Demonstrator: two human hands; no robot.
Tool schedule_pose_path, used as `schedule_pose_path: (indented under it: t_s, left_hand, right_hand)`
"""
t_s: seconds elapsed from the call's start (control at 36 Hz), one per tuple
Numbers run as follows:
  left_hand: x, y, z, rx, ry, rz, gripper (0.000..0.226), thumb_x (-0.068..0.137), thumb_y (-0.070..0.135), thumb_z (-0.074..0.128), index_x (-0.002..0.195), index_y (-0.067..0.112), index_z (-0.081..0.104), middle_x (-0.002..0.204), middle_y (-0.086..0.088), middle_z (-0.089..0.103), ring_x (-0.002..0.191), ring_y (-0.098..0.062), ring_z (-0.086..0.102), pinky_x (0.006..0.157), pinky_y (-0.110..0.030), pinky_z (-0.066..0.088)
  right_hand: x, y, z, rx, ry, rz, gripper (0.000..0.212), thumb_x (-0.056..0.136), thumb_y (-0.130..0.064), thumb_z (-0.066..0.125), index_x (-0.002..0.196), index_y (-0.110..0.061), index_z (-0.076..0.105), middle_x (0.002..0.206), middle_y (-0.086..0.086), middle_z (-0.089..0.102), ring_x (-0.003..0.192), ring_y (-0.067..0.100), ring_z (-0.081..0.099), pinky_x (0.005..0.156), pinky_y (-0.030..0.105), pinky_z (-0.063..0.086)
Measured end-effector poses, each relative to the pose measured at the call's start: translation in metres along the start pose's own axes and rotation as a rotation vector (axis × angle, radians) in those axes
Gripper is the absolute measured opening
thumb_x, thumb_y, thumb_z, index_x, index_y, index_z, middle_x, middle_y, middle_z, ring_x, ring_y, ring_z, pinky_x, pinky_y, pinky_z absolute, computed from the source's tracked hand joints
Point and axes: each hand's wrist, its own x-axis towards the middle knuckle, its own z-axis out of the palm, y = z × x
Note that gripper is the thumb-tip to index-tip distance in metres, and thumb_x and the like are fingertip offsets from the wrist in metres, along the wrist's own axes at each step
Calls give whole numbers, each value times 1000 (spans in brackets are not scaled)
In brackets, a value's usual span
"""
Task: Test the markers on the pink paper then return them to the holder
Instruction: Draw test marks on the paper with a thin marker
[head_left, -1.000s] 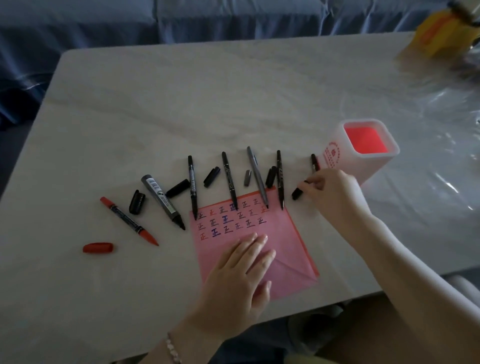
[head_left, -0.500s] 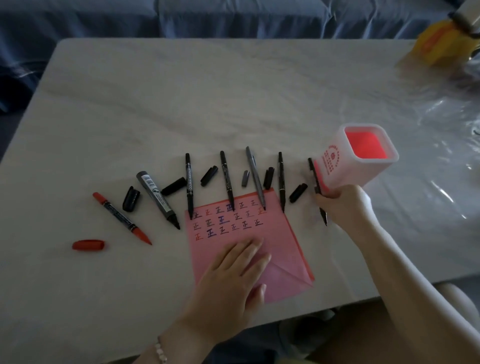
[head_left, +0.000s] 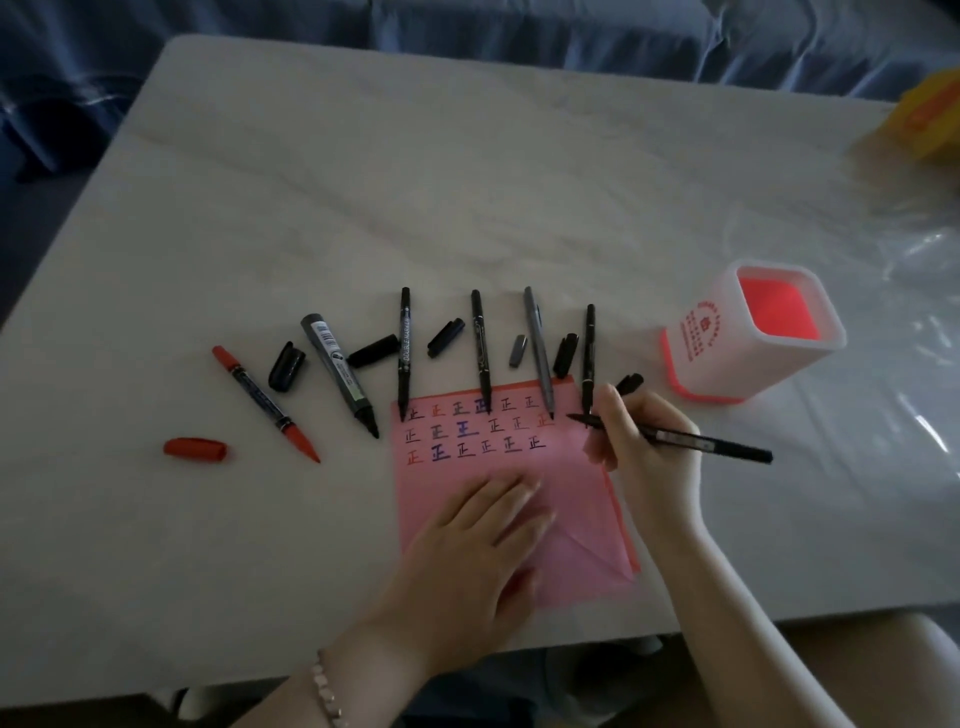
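- The held marker (head_left: 701, 442) is in the right hand (head_left: 644, 441), whose fingers (head_left: 610, 415) are clamped round the barrel close to the nib. The nib points left at the upper right corner of the pink paper (head_left: 441, 480). I cannot tell whether it touches the sheet yet.
- Free space at that corner is tight, because rows of written marks already fill the top of the sheet. A stroke there may run over an older mark, or slip off the edge onto the counter (head_left: 467, 208).
- The left hand (head_left: 478, 545) lies flat on the lower half of the paper, fingers straight and together, pressing it down. If that pressure eases, the thin sheet would likely slide or crease under the nib.
- Four uncapped markers (head_left: 481, 353) lie in a row with their nibs on or over the paper's top edge. The thin black marker (head_left: 588, 353) at the right end is just beside the writing fingers, so a nudge could roll it and smear ink across the sheet.
- A loose cap (head_left: 629, 383) sits just beyond the right knuckles, and other caps lie between the markers. They could easily be knocked away or mismatched at recapping.
- The holder (head_left: 753, 338) stands upright near the right hand, apart from the marker's tail. A careless sweep toward it could tip it.
- Further left, the red marker (head_left: 265, 402) and red cap (head_left: 195, 449) lie apart, and open nibs may dry out.
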Motion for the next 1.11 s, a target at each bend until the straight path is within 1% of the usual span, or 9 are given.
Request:
schedule_pose_path:
  t_s: [0.11,0.19,0.31,0.44,0.58,0.69,0.81,1.0,1.11]
  left_hand:
    - [0,-1,1,-96,-1,-11,45,82,43,42,120,25,59,132,0,55,124,-16,49,108,-30,20]
    - [0,-2,1,-125,9,-2,45,82,40,43,121,23,59,134,-2,53,124,-18,46,108,-30,22]
    - [0,-2,0,-128,9,-2,45,83,39,42,121,22,59,134,-3,53,126,-16,39,109,-29,20]
    - [0,-2,-1,-141,4,-1,46,83,38,41,123,21,58,135,-4,52,127,-16,34,110,-29,16]
    - [0,-2,-1,-150,-5,-10,46,84,38,41,123,21,57,136,-4,51,128,-16,32,110,-30,17]
    - [1,-2,0,-154,-5,-12,45,84,38,41,123,21,57,135,-4,52,128,-16,33,109,-30,18]
    - [1,-1,0,-163,5,-12,44,84,38,43,121,21,59,135,-4,52,127,-16,35,109,-30,20]
    - [0,-1,1,-159,-4,-12,44,84,38,44,123,22,57,136,-4,51,128,-17,37,109,-31,21]
    - [0,-1,-1,-150,-7,-16,44,85,39,43,123,22,57,136,-3,51,128,-16,34,110,-29,17]
  right_hand:
    - [0,11,11,-10,186,16,43,84,-25,61,47,-11,43,41,1,43,44,15,37,44,24,31]
    - [1,18,16,-61,249,-50,50,85,-17,60,42,-19,35,34,-10,35,38,3,29,41,17,25]
    - [2,25,16,-110,247,-80,53,86,-13,58,41,-24,32,33,-10,35,36,4,28,40,17,24]
    - [1,28,17,-211,191,-109,40,85,-14,58,49,-5,47,42,3,42,42,9,36,42,24,29]
    - [1,29,16,-274,173,-133,38,86,-15,57,49,-6,49,42,3,43,42,11,39,40,19,27]
    - [1,30,16,-280,225,-137,38,86,-12,57,52,4,49,43,9,43,43,11,38,40,19,26]
    - [2,31,14,-270,238,-128,38,86,-10,56,50,-1,48,41,3,41,41,10,37,40,17,26]
    - [2,30,14,-258,219,-128,39,85,-12,57,52,7,48,45,12,44,43,11,36,41,21,27]
    - [0,30,15,-297,178,-162,39,85,-13,58,50,0,48,41,2,40,42,11,38,40,17,25]
